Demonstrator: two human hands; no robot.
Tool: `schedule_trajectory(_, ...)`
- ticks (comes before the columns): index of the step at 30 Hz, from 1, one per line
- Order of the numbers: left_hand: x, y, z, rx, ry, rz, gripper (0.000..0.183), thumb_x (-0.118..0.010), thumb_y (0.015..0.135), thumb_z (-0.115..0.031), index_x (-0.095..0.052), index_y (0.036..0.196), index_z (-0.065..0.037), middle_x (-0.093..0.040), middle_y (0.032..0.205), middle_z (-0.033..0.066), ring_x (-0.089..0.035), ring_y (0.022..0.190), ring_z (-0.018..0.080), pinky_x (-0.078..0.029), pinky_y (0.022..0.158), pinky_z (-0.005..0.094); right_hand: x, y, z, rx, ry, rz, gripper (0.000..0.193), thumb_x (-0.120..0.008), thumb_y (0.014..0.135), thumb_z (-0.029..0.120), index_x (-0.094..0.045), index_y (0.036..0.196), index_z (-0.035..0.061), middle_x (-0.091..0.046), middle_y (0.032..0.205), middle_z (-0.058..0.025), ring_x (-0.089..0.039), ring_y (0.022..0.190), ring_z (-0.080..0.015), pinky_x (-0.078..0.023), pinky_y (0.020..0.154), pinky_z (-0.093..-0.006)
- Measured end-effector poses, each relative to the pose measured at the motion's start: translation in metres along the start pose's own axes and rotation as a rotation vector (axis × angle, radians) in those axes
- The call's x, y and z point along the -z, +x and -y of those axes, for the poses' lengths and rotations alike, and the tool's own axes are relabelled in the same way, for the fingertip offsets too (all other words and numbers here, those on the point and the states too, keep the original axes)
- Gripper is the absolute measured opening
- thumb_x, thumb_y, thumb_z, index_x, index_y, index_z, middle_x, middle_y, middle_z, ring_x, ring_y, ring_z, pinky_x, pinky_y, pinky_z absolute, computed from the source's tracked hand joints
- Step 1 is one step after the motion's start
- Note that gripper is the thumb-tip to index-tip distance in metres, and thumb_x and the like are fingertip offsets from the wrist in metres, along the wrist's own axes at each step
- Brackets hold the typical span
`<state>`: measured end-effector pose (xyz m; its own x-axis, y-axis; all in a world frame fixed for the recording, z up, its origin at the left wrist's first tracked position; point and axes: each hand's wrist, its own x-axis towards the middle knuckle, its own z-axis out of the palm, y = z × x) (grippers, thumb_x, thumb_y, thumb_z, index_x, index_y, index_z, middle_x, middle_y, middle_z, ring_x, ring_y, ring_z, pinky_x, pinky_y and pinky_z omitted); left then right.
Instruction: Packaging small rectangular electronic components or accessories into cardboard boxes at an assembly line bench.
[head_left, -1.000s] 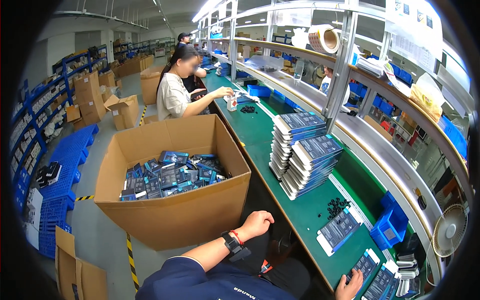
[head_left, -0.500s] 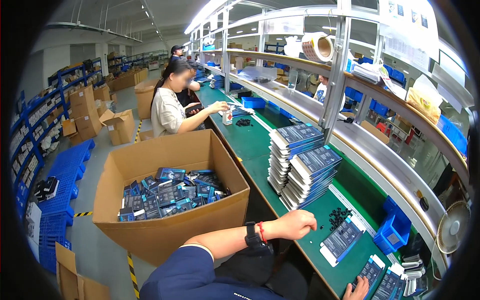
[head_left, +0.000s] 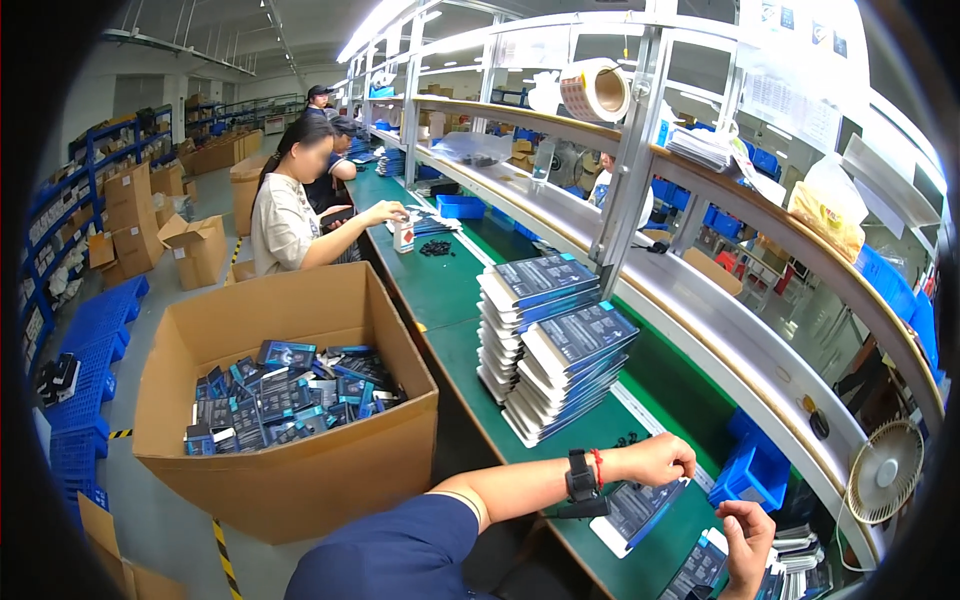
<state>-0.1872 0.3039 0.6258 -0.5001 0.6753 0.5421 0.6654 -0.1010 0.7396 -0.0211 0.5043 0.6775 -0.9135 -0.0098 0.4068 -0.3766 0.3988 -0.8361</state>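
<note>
My left hand, with a black watch and red cord at the wrist, is closed in a pinch over a flat dark-blue box on the green bench. Whatever its fingertips hold, if anything, is hidden. Behind it, small black pieces lie partly covered by the hand. My right hand is raised beside it, thumb and fingers apart, with nothing visible in it. Just below that hand lies another flat box. Beyond my left hand stand two tall stacks of flat boxes.
A large cardboard carton full of small boxes stands left of the bench. A blue bin and a fan are at the right. A co-worker sits farther along the bench, a hand at a small white box.
The view has swung to the right. My left hand has moved from beside the black pieces to above the flat box. My right hand has lifted off the box it was touching.
</note>
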Motion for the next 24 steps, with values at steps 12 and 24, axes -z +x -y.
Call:
schedule_trajectory(12, -0.030, 0.030, 0.078, 0.128, 0.313, 0.082, 0.045, -0.069, 0.073, -0.018, -0.057, 0.114, -0.007, -0.054, 0.112, 0.0173, -0.048, 0.111, 0.0336, -0.037, 0.094, 0.0429, -0.031, 0.031, -0.115, -0.245, 0.263, -0.119, 0.013, -0.060, 0.088, 0.010, -0.062, 0.092, -0.0017, -0.066, 0.084, -0.0097, -0.062, 0.074, -0.0149, -0.048, 0.065, -0.0246)
schedule_trajectory(24, -0.028, 0.006, 0.068, 0.436, 0.474, 0.253, 0.078, -0.072, 0.074, -0.037, -0.039, 0.138, -0.006, -0.031, 0.140, 0.0322, -0.020, 0.136, 0.0468, -0.012, 0.109, 0.0603, -0.077, 0.025, -0.115, -0.156, -0.451, -0.033, 0.037, -0.068, 0.069, 0.002, -0.059, 0.105, 0.0010, -0.049, 0.124, -0.0201, -0.051, 0.112, -0.0327, -0.041, 0.094, -0.0381)
